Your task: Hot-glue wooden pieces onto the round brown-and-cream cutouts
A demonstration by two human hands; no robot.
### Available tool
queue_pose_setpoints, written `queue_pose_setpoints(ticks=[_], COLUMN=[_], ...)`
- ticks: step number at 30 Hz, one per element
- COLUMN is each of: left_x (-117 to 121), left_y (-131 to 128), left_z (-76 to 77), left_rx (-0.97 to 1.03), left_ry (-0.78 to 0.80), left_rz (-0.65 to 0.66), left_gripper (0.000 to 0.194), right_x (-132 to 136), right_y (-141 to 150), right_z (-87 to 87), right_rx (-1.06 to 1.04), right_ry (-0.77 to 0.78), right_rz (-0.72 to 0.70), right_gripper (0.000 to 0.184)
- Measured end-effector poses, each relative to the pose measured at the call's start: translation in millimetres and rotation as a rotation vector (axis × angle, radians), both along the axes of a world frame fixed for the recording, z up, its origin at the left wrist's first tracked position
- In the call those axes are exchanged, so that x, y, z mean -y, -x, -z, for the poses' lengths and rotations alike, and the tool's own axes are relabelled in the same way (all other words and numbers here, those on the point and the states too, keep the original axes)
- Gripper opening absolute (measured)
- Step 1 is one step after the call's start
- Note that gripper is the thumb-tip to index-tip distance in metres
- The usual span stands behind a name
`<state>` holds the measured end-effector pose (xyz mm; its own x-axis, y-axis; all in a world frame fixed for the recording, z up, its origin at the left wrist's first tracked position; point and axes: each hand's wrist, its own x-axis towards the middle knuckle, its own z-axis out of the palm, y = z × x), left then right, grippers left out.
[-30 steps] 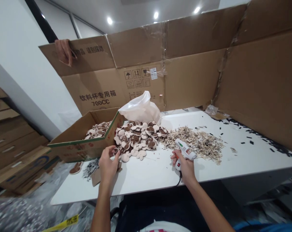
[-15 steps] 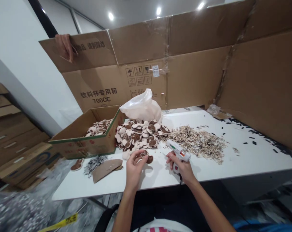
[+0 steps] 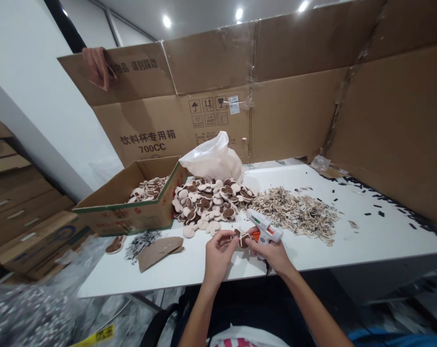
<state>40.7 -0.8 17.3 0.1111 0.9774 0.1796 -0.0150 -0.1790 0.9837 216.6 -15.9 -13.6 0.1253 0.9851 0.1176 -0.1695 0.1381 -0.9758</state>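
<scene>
Between thumb and fingers, my left hand pinches a small brown and cream felt piece just above the white table. My right hand is closed around a white glue gun with an orange trigger, and its thumb reaches the felt piece's right side. A heap of brown and cream felt pieces lies beyond my left hand. Past the glue gun spreads a pile of thin cream strips. The felt piece is partly covered by my fingers.
An open cardboard box holding more felt pieces stands left, with a white plastic bag behind the heap. Brown cardboard scraps lie front left. Black pieces are scattered right. Another person's hand rests over the tall cardboard screen.
My left hand has come right from the heap, bringing the felt piece over to my right hand. The glue gun has shifted slightly left, and my right thumb now meets the piece.
</scene>
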Motion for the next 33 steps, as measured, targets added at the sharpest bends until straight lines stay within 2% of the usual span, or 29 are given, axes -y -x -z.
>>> queue_pose_setpoints(ticks=[4,9,12,17,20,22,23,25,28,31,33], left_x=[-3,-11,-19,-37,-48,-54,-57,-60,-59,-54,-49], left_y=[11,46,84,166,209,229,235,241,236,218,199], left_z=[-0.5,-9.0,-20.4,-47.7,-58.3,-60.0,-59.7,-58.5,-58.0,-57.2,-53.1], left_rx=[-0.144,-0.188,-0.272,-0.621,-0.987,-1.215,-1.268,-1.276,-1.204,-1.1,-0.916], left_ry=[-0.036,-0.102,-0.21,-0.427,-0.338,-0.21,-0.165,-0.118,-0.16,-0.298,-0.349], left_rz=[-0.016,-0.245,-0.415,-0.753,-0.774,-0.684,-0.669,-0.672,-0.705,-0.798,-0.84], left_gripper=[0.017,0.025,0.03,0.035,0.041,0.044,0.042,0.033,0.026,0.026,0.029], right_x=[0,0,0,0,-1,-2,-2,-2,-2,-1,-2], right_y=[0,1,2,2,3,3,3,3,2,2,2], right_z=[3.0,2.1,-0.7,-4.5,-3.7,-3.0,-3.0,-3.8,-7.1,-9.8,-9.8], right_rx=[0.014,0.009,-0.007,-0.013,-0.018,-0.013,-0.008,0.005,0.028,0.05,0.056], right_ry=[-0.005,-0.011,-0.002,-0.003,-0.009,-0.007,-0.005,0.0,-0.001,0.0,0.001], right_rz=[-0.002,0.003,0.023,0.066,0.068,0.091,0.104,0.122,0.135,0.148,0.157], right_gripper=[0.042,0.042,0.043,0.041,0.04,0.041,0.041,0.042,0.042,0.042,0.043])
